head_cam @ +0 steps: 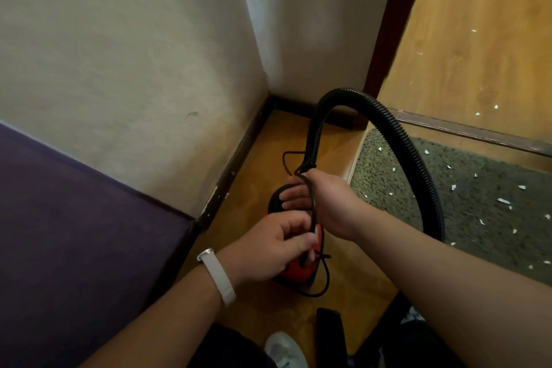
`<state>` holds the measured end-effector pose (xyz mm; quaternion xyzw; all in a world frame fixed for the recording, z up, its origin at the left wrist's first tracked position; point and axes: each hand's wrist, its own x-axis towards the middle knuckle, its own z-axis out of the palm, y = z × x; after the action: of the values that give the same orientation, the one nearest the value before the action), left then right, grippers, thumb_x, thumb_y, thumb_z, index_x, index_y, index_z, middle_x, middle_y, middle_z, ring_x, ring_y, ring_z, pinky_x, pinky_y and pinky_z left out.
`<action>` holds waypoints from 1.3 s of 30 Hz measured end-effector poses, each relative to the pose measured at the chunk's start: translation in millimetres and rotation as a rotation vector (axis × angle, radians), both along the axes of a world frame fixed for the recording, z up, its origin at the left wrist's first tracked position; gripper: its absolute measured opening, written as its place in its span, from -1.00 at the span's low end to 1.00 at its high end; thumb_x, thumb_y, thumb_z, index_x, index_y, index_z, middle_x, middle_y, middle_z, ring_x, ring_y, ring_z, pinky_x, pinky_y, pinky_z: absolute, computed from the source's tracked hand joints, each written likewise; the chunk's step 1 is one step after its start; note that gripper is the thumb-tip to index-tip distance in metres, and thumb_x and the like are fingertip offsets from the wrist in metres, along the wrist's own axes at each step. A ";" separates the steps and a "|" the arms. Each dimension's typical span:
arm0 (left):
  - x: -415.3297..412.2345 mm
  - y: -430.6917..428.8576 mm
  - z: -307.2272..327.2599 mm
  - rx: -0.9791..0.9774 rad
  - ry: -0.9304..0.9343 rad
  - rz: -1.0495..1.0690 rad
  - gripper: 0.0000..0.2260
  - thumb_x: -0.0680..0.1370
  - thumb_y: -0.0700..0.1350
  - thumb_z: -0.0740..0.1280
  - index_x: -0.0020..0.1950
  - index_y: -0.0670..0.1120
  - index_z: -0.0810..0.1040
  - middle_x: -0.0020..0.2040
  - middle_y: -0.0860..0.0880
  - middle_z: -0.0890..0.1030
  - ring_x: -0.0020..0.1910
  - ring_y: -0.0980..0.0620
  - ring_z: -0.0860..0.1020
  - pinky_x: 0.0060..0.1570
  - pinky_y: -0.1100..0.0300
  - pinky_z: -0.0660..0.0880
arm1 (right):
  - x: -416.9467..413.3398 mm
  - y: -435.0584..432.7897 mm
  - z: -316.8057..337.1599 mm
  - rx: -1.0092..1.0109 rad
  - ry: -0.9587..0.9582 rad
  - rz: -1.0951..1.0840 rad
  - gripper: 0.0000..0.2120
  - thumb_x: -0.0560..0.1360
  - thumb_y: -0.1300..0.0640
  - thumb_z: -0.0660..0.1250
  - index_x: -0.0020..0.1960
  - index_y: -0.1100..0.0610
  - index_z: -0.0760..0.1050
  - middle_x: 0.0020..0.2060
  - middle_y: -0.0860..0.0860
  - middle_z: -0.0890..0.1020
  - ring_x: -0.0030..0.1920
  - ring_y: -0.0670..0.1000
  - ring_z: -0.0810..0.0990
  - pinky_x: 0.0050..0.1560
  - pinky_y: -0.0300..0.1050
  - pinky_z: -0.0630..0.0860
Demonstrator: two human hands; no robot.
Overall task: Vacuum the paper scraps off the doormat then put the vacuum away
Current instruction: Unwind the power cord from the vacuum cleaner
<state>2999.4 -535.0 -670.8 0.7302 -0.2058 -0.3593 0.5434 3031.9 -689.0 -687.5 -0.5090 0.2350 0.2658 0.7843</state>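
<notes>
A small red and black vacuum sits on the wooden floor in the corner, mostly hidden under my hands. Its black ribbed hose arcs up and over to the right. My right hand grips the bundled black power cord near its top. My left hand, with a white wristband, pinches the lower end of the same cord bundle above the vacuum. A grey-green doormat lies to the right, strewn with several white paper scraps.
White walls with dark skirting form the corner. A purple surface fills the lower left. A wooden door stands behind the mat. A black nozzle piece and my white shoe are at the bottom.
</notes>
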 end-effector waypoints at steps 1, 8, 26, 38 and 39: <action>0.1 -0.5 -2.8 0.031 0.005 -0.029 -0.86 0.59 -0.16 0.28 -0.09 -0.22 0.52 -0.25 0.03 0.62 -0.22 0.11 0.57 -0.10 0.26 0.46 | 2.1 -1.8 1.1 0.040 0.017 -0.063 -0.67 0.61 0.08 0.12 0.16 0.28 0.52 -0.21 0.16 0.69 -0.21 0.11 0.65 -0.14 0.00 0.58; 5.7 -0.5 -23.3 0.333 0.031 -0.266 -0.96 0.57 -0.05 0.38 -0.06 0.06 0.62 -0.17 0.17 0.62 -0.14 0.24 0.58 -0.04 0.25 0.50 | 4.8 -17.4 11.1 -0.104 -0.025 0.021 -0.76 0.66 0.04 0.13 -0.01 0.18 0.46 -0.52 -0.03 0.31 -0.52 -0.04 0.27 -0.49 -0.16 0.23; 135.0 -45.3 -3.3 -0.309 0.538 1.148 -0.69 0.69 0.02 0.04 0.09 -0.11 0.50 -0.44 0.04 0.44 -0.51 0.07 0.41 -0.48 0.25 0.39 | -13.1 -46.6 28.2 -0.475 -0.312 0.855 -0.77 0.53 0.03 0.28 -0.22 0.06 0.63 -0.49 0.03 0.39 -0.47 0.00 0.35 -0.31 -0.06 0.37; 84.7 -38.3 38.7 -0.369 0.101 0.906 -0.57 0.68 0.14 0.00 -0.15 -0.11 0.45 -0.49 0.03 0.23 -0.55 0.07 0.16 -0.54 0.18 0.11 | -5.8 -35.9 11.0 -0.651 -0.356 0.514 -0.88 0.59 -0.01 0.27 -0.01 -0.01 0.55 -0.16 0.00 0.68 -0.16 -0.03 0.65 -0.11 -0.07 0.60; 76.3 -39.2 34.5 -0.305 0.058 0.849 -0.57 0.67 0.15 0.00 -0.14 -0.11 0.45 -0.49 0.04 0.24 -0.54 0.07 0.18 -0.54 0.19 0.13 | -3.8 -34.5 10.9 -0.645 -0.373 0.433 -0.87 0.60 0.00 0.25 -0.01 0.00 0.55 -0.17 0.00 0.68 -0.18 -0.03 0.64 -0.11 -0.05 0.59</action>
<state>3075.7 -574.2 -636.3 0.6512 0.0765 -0.0905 0.7496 3028.1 -723.6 -676.6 -0.8049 0.0480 0.2405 0.5403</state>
